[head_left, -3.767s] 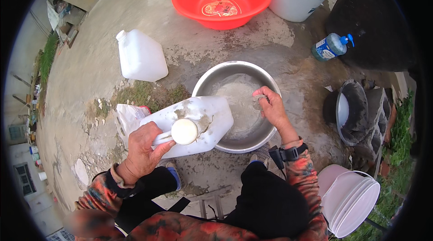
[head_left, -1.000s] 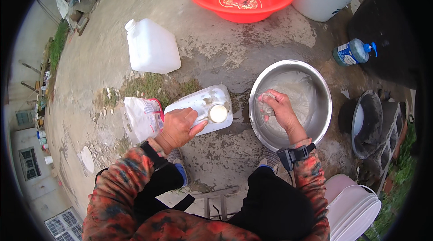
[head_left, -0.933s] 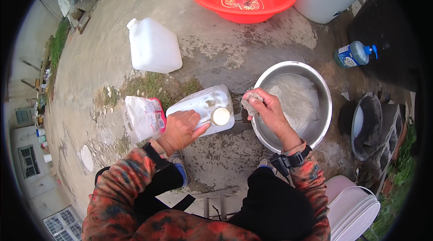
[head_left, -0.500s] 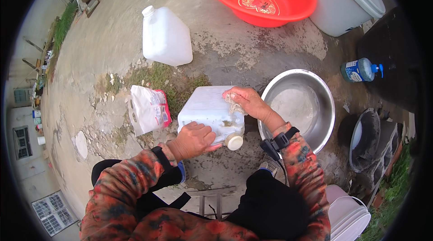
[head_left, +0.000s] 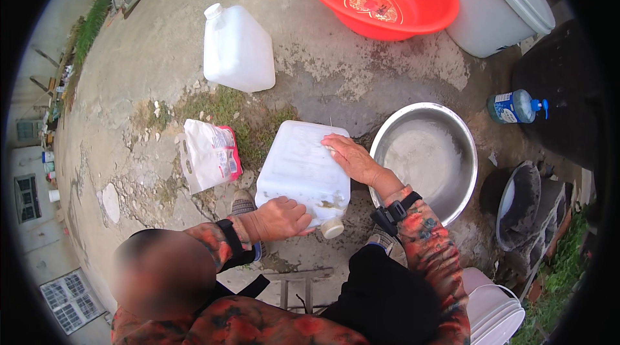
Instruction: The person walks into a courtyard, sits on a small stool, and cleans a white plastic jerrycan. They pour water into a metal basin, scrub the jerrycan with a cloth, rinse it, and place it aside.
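Observation:
A white plastic jug (head_left: 300, 151) lies tilted between my knees, its cream cap (head_left: 332, 228) toward me and dark grime on the side near the cap. My left hand (head_left: 278, 218) is closed on the jug's near left edge, beside the cap; its fingertips are partly hidden. Pressed against the upper right of the jug is my right hand (head_left: 354, 159), with a scrap of pale rag (head_left: 331, 148) peeking out under its fingers. Most of the rag is hidden.
Right of the jug stands a steel basin (head_left: 423, 151); left, a white-and-pink bag (head_left: 210, 154). Farther off are another white jug (head_left: 239, 51), a red basin (head_left: 381, 2), a white bucket (head_left: 494, 6) and a blue pump bottle (head_left: 513, 107). A pale bucket (head_left: 491, 306) sits near right.
My right hand has turned flatter on the jug, hiding most of the rag. The jug has tilted slightly, its cap shifting nearer me. A blurred round shape now covers part of my left sleeve.

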`<state>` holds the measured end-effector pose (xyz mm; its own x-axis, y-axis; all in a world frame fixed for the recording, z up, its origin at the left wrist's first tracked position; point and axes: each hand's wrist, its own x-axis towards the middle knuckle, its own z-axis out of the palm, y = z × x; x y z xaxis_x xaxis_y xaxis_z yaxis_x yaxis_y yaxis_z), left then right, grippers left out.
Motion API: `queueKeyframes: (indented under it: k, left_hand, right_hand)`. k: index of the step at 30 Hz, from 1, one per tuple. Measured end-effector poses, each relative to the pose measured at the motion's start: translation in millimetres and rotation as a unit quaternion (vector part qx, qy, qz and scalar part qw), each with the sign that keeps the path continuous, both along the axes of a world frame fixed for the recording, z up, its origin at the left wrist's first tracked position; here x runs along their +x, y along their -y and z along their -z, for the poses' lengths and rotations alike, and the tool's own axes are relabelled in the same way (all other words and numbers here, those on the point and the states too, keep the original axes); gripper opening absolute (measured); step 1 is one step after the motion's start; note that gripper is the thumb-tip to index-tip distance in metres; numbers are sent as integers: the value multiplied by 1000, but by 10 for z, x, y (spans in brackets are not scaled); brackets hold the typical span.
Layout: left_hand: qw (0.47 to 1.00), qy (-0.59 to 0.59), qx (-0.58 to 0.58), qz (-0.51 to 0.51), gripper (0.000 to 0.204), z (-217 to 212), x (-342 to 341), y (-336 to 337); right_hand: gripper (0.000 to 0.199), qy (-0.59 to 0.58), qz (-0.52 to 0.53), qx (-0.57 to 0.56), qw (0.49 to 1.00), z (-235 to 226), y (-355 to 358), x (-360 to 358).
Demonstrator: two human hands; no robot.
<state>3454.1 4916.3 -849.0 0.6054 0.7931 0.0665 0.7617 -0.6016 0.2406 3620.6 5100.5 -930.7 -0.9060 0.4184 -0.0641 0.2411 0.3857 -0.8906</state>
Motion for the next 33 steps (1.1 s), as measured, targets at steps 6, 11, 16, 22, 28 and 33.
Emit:
queueKeyframes:
  k: [6,11,16,22,28,33]
  left_hand:
    - [999,5,-1,35,32,111,43,113]
    - [999,2,-12,46,31,133,52,141]
    - [999,8,-4,43,31,87,27,71]
    - [1000,6,-4,30,33,21,51,-11]
    - [997,41,-19,-60,34,-140,-69,-271]
    - [992,19,4,-124,34,-180,-220,-613]
  right_hand:
    - [43,-97,-148,2,984,-34,415,-96]
    - [43,93,-49,55,993,230,62,-172]
    - [43,66,6,54,996,317,71,1]
    - [42,23,34,21,999,259,187,78]
    - [37,43,192,-40,980,341,62,208]
    - [29,-71,320,-297,897,126,113,433]
